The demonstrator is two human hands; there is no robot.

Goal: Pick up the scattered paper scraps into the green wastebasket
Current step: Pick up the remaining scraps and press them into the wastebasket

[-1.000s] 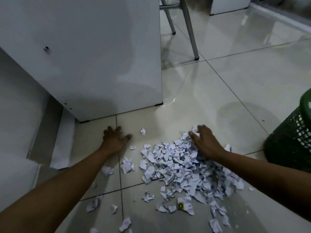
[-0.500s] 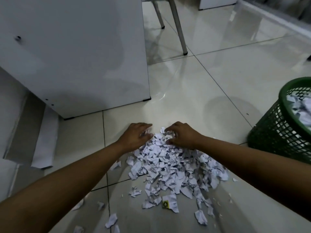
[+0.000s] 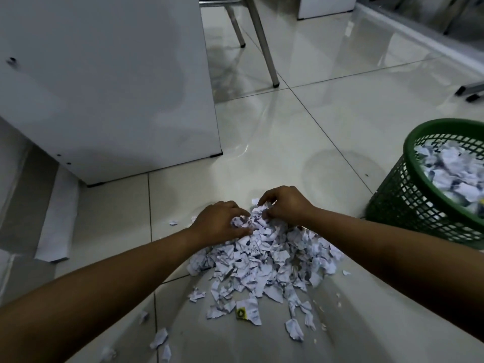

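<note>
A: Hands?
B: Left hand (image 3: 218, 224) and right hand (image 3: 286, 205) both on the far end of the paper scraps (image 3: 264, 260), fingers curled into the heap, gripping a bunch between them.

A: Where's the pile?
B: On the tiled floor (image 3: 301, 132), just off the corner of the white cabinet (image 3: 104, 82). Loose bits trail toward the near edge of view.

A: Basket?
B: Green wastebasket (image 3: 408, 195) at the right edge, near the pile, not touching it. Scraps already inside.

A: Else?
B: Metal chair legs (image 3: 264, 43) at the far side.
</note>
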